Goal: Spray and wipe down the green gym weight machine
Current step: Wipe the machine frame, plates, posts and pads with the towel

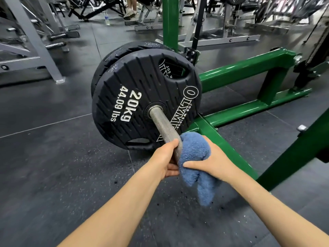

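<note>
Left hand: my left hand (164, 157) is wrapped around the near end of the steel sleeve (163, 127), thumb on top, fingers curled underneath.
Right hand: my right hand (211, 162) clutches the blue towel (195, 157), thumb pressed into the front of the cloth, and holds it against the right side of the sleeve.
Hands together: I see the 2 hands side by side on the sleeve end, the towel between them, left fingers just touching the cloth.
Towel: bunched thick above my right thumb, with a loose tail hanging below that hand toward the floor (53, 166).
Sleeve: knurled grey metal, running up and away from my hands into the hub of the front plate (142, 97).
Plates: 2 black plates sit on the sleeve just beyond my hands; the front one reads 20kg and 44.09 lbs, and the rear plate (124, 49) shows behind its upper left edge.
Green machine: its frame (249, 68) lies to the right of and beyond my hands; 1 green bar passes directly under my right hand, an upright rises behind the plates.
Floor: dark speckled rubber tiles under both forearms.
Background: grey machines (35, 41) far beyond my left hand, and a person's legs (131, 8) at the top edge.
</note>
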Action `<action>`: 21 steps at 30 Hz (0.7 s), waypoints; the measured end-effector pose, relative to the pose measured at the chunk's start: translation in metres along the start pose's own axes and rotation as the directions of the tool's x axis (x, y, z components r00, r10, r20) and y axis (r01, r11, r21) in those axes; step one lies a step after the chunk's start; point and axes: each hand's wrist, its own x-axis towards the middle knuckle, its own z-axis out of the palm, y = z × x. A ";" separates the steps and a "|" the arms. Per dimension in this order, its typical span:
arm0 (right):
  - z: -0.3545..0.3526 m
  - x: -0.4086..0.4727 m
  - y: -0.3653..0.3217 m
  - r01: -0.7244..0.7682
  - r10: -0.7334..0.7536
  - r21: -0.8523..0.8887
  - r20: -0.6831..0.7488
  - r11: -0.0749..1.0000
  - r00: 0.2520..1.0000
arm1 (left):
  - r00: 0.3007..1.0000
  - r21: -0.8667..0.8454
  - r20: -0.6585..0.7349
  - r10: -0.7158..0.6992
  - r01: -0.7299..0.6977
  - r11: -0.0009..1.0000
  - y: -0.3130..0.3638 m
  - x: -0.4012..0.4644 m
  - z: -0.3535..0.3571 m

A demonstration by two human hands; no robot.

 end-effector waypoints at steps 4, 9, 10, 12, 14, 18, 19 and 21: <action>0.009 -0.007 0.003 0.030 -0.040 -0.084 -0.118 0.996 0.992 | 1.000 0.010 -0.005 0.008 -0.008 1.000 -0.002 0.007 0.000; -0.008 -0.008 -0.008 0.093 -0.105 -0.284 -0.025 0.954 0.994 | 1.000 0.033 0.005 0.002 -0.002 0.999 -0.002 0.004 -0.001; -0.006 -0.008 -0.012 0.100 -0.107 -0.297 -0.010 0.950 0.994 | 1.000 0.044 0.010 0.000 -0.001 0.999 -0.001 0.004 -0.002; 0.006 -0.010 -0.022 0.093 -0.111 -0.348 -0.032 0.933 0.993 | 1.000 0.067 0.013 0.001 -0.002 0.998 -0.001 0.005 -0.006; 0.018 -0.011 -0.028 0.088 -0.146 -0.465 -0.091 0.881 0.985 | 1.000 0.066 0.014 0.003 -0.004 0.998 0.000 0.009 -0.008; -0.003 -0.004 -0.022 0.073 -0.081 -0.363 -0.005 0.929 0.997 | 0.999 0.100 0.016 -0.033 0.031 0.994 0.003 0.009 -0.008; -0.013 -0.003 -0.020 0.038 -0.033 -0.261 0.024 0.965 0.999 | 0.998 0.107 0.027 -0.056 0.053 0.993 0.004 0.008 -0.008; -0.031 -0.001 -0.020 -0.045 0.047 -0.048 0.053 0.998 0.997 | 0.995 0.104 0.035 -0.091 0.087 0.991 0.005 0.006 -0.010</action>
